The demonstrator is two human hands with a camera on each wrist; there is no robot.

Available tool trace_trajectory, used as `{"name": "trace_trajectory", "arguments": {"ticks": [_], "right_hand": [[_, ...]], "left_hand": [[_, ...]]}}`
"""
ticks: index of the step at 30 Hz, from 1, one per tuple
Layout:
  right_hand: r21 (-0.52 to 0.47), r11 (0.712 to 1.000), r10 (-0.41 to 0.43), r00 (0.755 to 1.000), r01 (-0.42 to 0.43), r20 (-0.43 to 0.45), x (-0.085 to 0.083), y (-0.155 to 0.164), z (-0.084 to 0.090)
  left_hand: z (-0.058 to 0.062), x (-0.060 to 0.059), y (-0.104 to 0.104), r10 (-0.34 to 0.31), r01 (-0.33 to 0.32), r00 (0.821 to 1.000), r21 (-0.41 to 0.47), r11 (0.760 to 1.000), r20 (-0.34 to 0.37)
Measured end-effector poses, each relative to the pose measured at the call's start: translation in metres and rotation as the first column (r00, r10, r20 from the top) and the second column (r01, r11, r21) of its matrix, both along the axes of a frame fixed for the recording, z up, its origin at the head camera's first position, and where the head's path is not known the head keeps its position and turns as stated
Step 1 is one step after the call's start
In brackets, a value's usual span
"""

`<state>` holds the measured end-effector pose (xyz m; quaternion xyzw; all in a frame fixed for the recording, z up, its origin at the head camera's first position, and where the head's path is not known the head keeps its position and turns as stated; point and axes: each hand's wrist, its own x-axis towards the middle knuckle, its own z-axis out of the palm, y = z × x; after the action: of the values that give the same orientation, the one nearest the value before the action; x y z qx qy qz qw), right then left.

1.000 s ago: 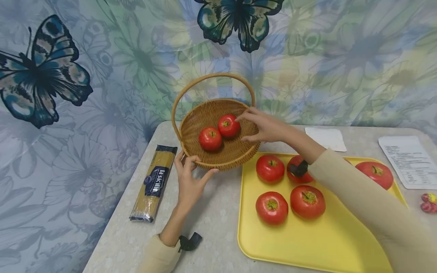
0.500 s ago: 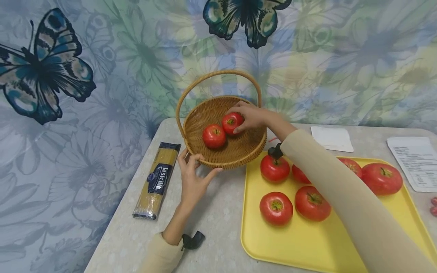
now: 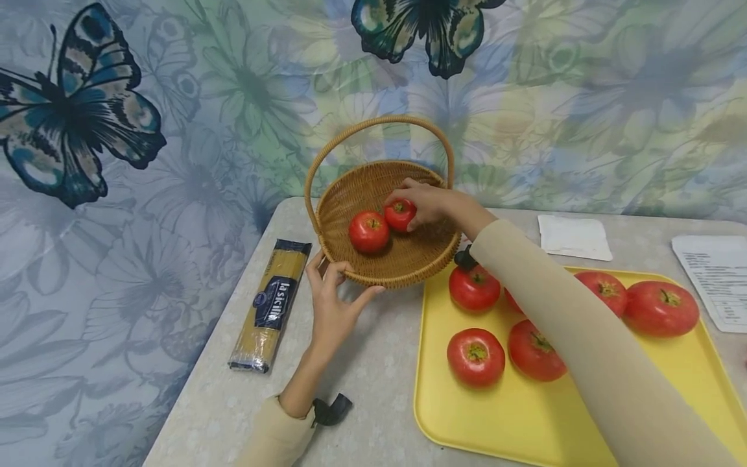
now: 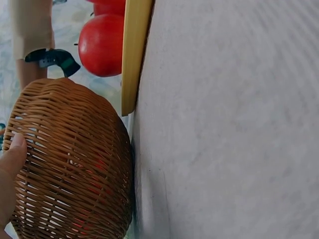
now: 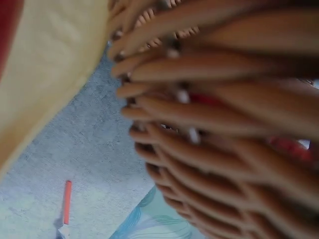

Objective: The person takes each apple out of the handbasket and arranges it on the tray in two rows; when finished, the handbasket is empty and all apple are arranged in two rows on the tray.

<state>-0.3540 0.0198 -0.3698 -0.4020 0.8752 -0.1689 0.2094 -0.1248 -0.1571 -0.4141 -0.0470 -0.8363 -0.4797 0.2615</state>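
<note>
A brown wicker basket (image 3: 341, 185) with a tall arched handle stands at the back of the table. Its lower left rim is held by my left hand (image 3: 335, 318), fingers at the outside and thumb along the front. Inside lie two red apples: one apple (image 3: 369, 232) rests by itself on the left. Around the other apple (image 3: 400, 214) curl the fingers of my right hand (image 3: 428, 204), which reaches in over the right rim. In the left wrist view the thumb (image 4: 12, 154) presses on the woven wall. The right wrist view shows mostly blurred weave, and the right hand is hidden there.
A yellow tray (image 3: 467, 428) with several red apples lies to the right, partly under the right sleeve (image 3: 572, 324). Left of the basket is a pack of spaghetti (image 3: 271, 305). White paper (image 3: 574, 237) and a printed sheet (image 3: 714, 279) lie at the back right.
My right hand has moved left, deeper into the basket, and has closed around the right-hand apple there. The left hand keeps its hold on the rim. The whole view has shifted slightly.
</note>
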Motion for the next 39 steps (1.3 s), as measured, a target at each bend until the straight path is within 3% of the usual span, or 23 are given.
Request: {"name": "trace_trajectory", "arguments": {"ticks": [7, 14, 21, 30, 34, 39], "right_hand": [[-0.022, 0.999, 0.026, 0.997, -0.028, -0.075, -0.002, 0.001, -0.002], [-0.041, 0.998, 0.03, 0.989, -0.036, -0.141, 0.0, 0.004, -0.003], [-0.117, 0.993, -0.009, 0.979, -0.016, -0.204, 0.004, 0.011, 0.009], [-0.307, 0.948, 0.016, 0.972, -0.089, -0.234, 0.025, 0.031, 0.033], [-0.343, 0.93, 0.035, 0.963, -0.128, -0.266, 0.036, 0.043, 0.038], [-0.427, 0.897, 0.022, 0.977, -0.113, -0.213, 0.053, 0.069, 0.049]], "left_hand": [[-0.024, -0.013, -0.009, -0.012, 0.012, 1.0, 0.007, 1.0, -0.016], [-0.03, -0.016, -0.011, -0.019, 0.019, 0.999, -0.025, 1.0, -0.028], [0.0, -0.003, 0.004, -0.019, 0.02, 1.0, 0.002, 1.0, -0.021], [0.002, 0.0, 0.002, -0.01, 0.01, 1.0, 0.023, 1.0, 0.014], [-0.011, -0.005, -0.005, 0.008, -0.009, 1.0, 0.019, 1.0, 0.018], [-0.031, -0.014, -0.014, 0.006, -0.006, 1.0, 0.008, 1.0, 0.008]]}}
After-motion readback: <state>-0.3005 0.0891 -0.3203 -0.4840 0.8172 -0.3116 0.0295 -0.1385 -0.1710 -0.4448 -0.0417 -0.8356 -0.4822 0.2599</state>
